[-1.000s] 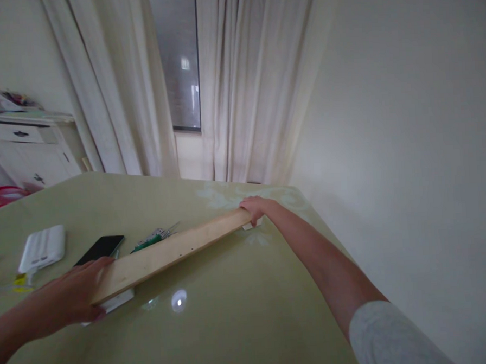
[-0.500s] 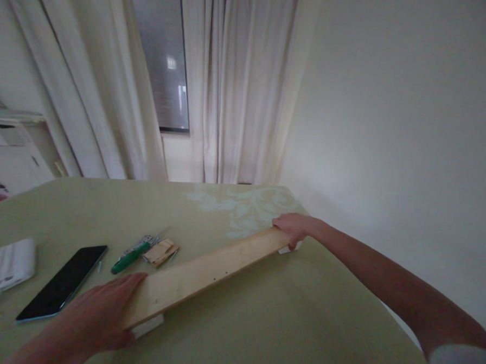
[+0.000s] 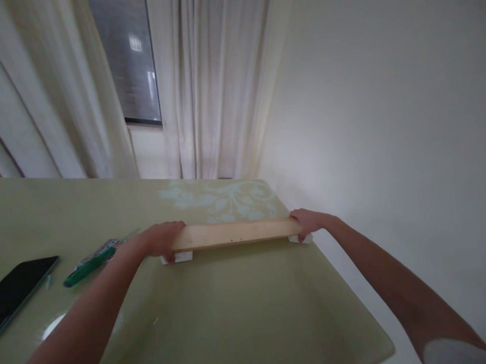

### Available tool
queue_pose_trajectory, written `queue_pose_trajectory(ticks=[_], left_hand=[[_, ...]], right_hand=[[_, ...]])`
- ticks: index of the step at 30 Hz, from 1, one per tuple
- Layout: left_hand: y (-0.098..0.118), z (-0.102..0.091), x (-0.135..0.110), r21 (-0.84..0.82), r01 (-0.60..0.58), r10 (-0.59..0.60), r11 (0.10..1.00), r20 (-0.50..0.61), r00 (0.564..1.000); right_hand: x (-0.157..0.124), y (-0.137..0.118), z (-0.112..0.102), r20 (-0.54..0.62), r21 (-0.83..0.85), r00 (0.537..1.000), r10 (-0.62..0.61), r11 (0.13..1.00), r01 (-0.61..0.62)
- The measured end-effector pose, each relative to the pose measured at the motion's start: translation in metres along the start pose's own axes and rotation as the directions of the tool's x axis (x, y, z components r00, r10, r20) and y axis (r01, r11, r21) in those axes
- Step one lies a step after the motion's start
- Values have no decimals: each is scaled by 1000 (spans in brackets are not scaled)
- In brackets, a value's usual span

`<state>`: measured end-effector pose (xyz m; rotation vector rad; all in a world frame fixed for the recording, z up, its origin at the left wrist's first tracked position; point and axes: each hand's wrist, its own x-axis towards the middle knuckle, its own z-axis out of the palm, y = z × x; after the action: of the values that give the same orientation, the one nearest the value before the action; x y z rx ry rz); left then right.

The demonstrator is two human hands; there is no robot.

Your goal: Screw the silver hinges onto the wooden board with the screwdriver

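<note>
A long, pale wooden board with small dark holes along its front face lies across the green tabletop. My left hand is wrapped round its left end, thumb at the front. Round the right end my right hand is closed in the same way. Beneath the board's left end shows a white block, and another white block shows under the right end. Both blocks are partly hidden by my fingers.
Left of my forearm lies a green-handled screwdriver, close to a small screw. A black phone or tablet rests further left. The table ends near a white wall on the right; curtains hang behind.
The board's left end has swung away from me with my left hand, so the board now lies nearly straight across. The camera view has shifted to the right.
</note>
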<state>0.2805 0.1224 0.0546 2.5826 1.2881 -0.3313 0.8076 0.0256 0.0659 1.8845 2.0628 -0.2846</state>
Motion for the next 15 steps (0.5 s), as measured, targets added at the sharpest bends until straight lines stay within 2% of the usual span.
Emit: queue_pose_trajectory(ticks=[2, 5, 9, 15], left_hand=[[-6, -6, 10, 0, 3, -3, 1000, 5, 1000], [-17, -10, 14, -2, 15, -15, 1000, -4, 1000], [-33, -6, 4, 7, 84, -84, 996, -8, 996], [-42, -2, -8, 21, 92, -92, 996, 25, 995]], right_hand=[[3, -1, -3, -10, 20, 1000, 11, 1000, -11], [13, -10, -8, -30, 48, 999, 16, 999, -15], [29, -22, -8, -58, 93, 998, 14, 996, -9], [34, -28, 1, -76, 218, 997, -8, 976, 24]])
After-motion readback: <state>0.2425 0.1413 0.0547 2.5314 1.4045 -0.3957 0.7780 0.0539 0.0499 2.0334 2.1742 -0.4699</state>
